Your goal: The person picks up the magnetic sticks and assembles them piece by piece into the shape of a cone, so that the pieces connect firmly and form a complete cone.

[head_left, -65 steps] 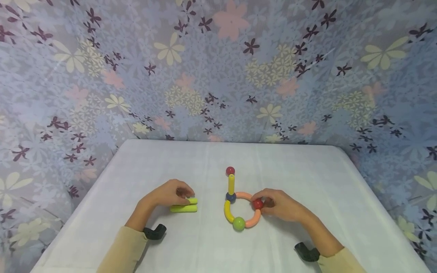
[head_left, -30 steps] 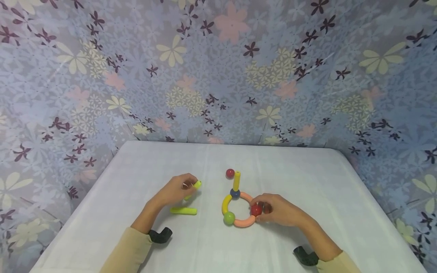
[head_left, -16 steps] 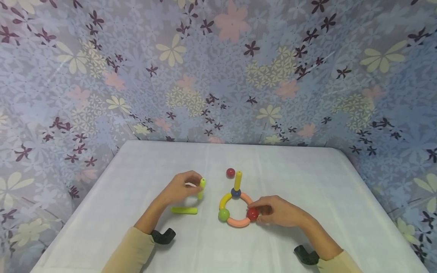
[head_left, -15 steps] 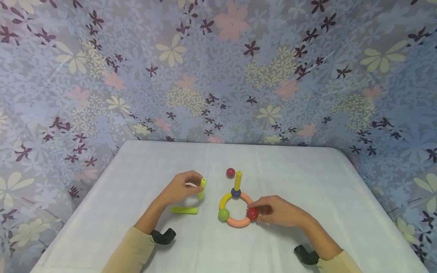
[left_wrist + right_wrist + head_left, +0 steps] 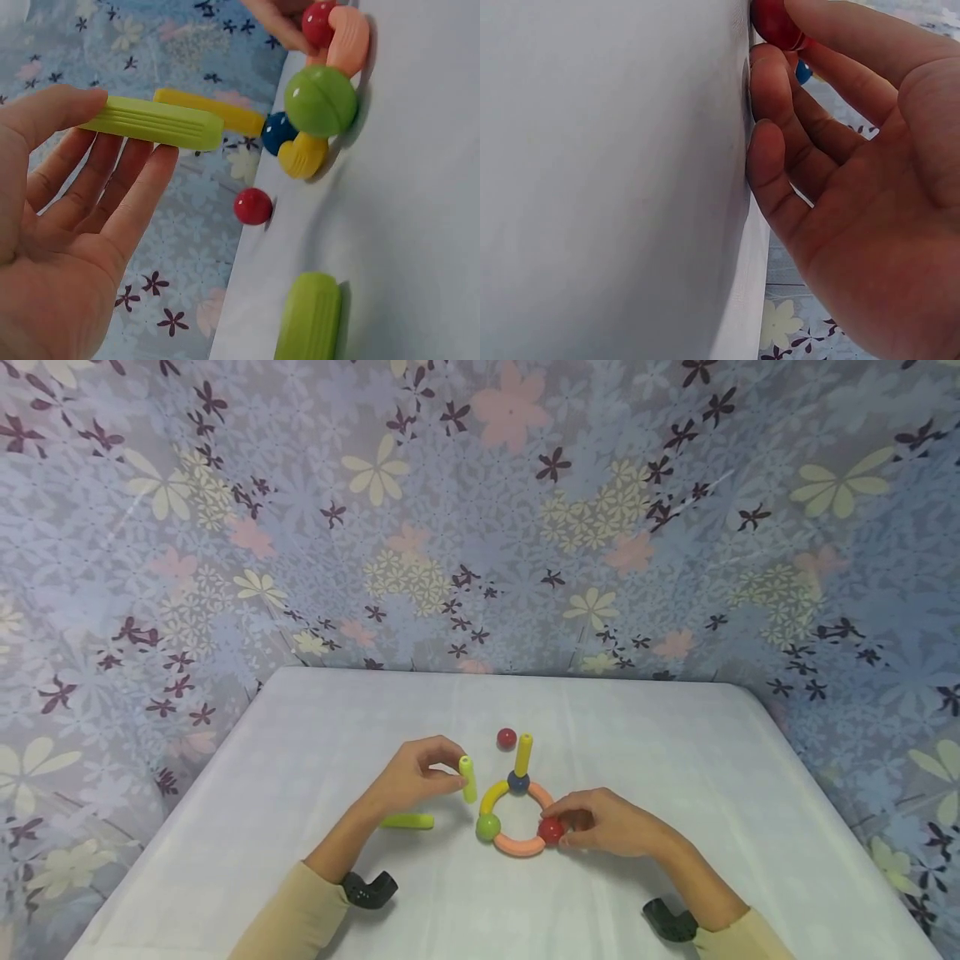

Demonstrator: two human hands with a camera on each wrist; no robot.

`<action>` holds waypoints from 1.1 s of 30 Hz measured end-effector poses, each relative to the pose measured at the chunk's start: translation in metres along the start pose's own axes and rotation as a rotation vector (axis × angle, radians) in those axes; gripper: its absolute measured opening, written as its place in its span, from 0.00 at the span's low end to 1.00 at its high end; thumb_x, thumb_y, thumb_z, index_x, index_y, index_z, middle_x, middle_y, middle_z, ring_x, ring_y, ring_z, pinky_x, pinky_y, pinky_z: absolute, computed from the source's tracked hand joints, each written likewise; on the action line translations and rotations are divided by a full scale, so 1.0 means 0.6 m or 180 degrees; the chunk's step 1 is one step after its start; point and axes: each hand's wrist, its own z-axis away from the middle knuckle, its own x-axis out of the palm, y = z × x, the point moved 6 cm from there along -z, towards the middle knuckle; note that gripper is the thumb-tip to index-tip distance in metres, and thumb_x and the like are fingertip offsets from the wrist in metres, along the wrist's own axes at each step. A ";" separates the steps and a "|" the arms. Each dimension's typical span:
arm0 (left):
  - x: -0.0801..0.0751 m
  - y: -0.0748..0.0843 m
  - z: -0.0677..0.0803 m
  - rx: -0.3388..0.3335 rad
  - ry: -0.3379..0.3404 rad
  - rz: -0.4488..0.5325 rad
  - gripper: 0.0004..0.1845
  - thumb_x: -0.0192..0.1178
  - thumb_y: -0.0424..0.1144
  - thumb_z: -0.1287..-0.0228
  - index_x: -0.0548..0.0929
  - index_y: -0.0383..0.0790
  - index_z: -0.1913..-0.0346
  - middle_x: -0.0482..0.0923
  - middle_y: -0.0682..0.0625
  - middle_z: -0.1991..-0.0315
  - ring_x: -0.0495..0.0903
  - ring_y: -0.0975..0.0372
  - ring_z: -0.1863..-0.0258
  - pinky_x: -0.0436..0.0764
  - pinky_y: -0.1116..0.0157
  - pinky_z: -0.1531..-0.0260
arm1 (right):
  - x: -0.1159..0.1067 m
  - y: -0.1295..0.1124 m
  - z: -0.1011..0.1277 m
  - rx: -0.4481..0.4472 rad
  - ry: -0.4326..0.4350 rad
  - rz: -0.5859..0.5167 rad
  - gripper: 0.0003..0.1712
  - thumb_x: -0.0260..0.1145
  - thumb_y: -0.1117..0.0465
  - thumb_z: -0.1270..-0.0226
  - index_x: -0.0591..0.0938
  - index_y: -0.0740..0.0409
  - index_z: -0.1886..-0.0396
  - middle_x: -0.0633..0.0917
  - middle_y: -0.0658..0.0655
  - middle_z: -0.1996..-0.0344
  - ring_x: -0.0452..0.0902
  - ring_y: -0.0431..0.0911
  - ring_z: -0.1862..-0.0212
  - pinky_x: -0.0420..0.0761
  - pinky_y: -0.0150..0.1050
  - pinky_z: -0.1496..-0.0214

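My left hand (image 5: 422, 772) pinches a lime-green rod (image 5: 161, 124) between thumb and fingers, upright above the table, just left of a ring of toy pieces. That ring joins a green ball (image 5: 488, 827), a dark blue ball (image 5: 518, 782), a red ball (image 5: 551, 831), a curved yellow piece (image 5: 492, 797) and curved orange pieces (image 5: 519, 846). From the blue ball a straight yellow rod (image 5: 523, 755) stands up. My right hand (image 5: 611, 822) grips the ring's red ball with thumb and fingers; in the right wrist view its fingertips touch the table.
A second lime-green rod (image 5: 408, 821) lies on the white-covered table (image 5: 637, 718), partly behind the left wrist in the head view. A loose red ball (image 5: 506, 739) sits behind the ring. Flowered cloth (image 5: 480, 527) hangs past the table's far edge.
My left hand has picked up one lime-green rod, turned it upright and carried it right toward the ring. The ring has turned, its green ball swinging left, while the right hand keeps the red ball.
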 end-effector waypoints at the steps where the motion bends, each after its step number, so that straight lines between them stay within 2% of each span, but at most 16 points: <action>1: 0.003 0.001 0.000 0.0004 -0.0014 0.0015 0.13 0.69 0.36 0.43 0.82 0.46 0.55 0.82 0.50 0.58 0.81 0.57 0.56 0.82 0.61 0.58 | 0.000 0.000 -0.001 0.0008 0.0003 0.0009 0.23 0.72 0.56 0.41 0.82 0.47 0.45 0.81 0.45 0.64 0.73 0.46 0.65 0.76 0.37 0.66; 11: 0.032 -0.008 -0.010 0.0103 -0.0182 0.0176 0.13 0.69 0.33 0.43 0.82 0.41 0.55 0.82 0.48 0.58 0.82 0.54 0.56 0.82 0.61 0.58 | -0.002 0.000 -0.009 -0.0056 0.0045 0.0034 0.22 0.73 0.55 0.43 0.83 0.46 0.47 0.81 0.45 0.65 0.73 0.45 0.65 0.76 0.36 0.66; 26: 0.048 -0.023 -0.018 0.0143 -0.0244 -0.0009 0.14 0.69 0.35 0.43 0.82 0.46 0.53 0.81 0.52 0.57 0.81 0.59 0.54 0.82 0.62 0.57 | -0.005 0.011 -0.018 -0.0032 0.0000 -0.0008 0.22 0.74 0.52 0.44 0.83 0.43 0.47 0.81 0.46 0.68 0.74 0.45 0.67 0.77 0.35 0.68; 29: 0.053 -0.030 -0.021 0.0090 -0.0326 -0.0074 0.15 0.69 0.35 0.43 0.81 0.44 0.52 0.81 0.52 0.57 0.81 0.59 0.54 0.82 0.63 0.57 | -0.006 0.013 -0.019 -0.0040 -0.0003 -0.0028 0.22 0.74 0.52 0.44 0.83 0.44 0.47 0.81 0.47 0.68 0.74 0.45 0.67 0.77 0.35 0.68; 33: 0.063 -0.050 -0.024 -0.0083 -0.0433 -0.0333 0.17 0.71 0.37 0.45 0.81 0.44 0.52 0.81 0.54 0.58 0.81 0.62 0.55 0.81 0.65 0.56 | -0.007 0.016 -0.022 -0.0019 0.0001 -0.0011 0.23 0.74 0.52 0.44 0.83 0.43 0.47 0.80 0.47 0.69 0.74 0.44 0.68 0.76 0.35 0.69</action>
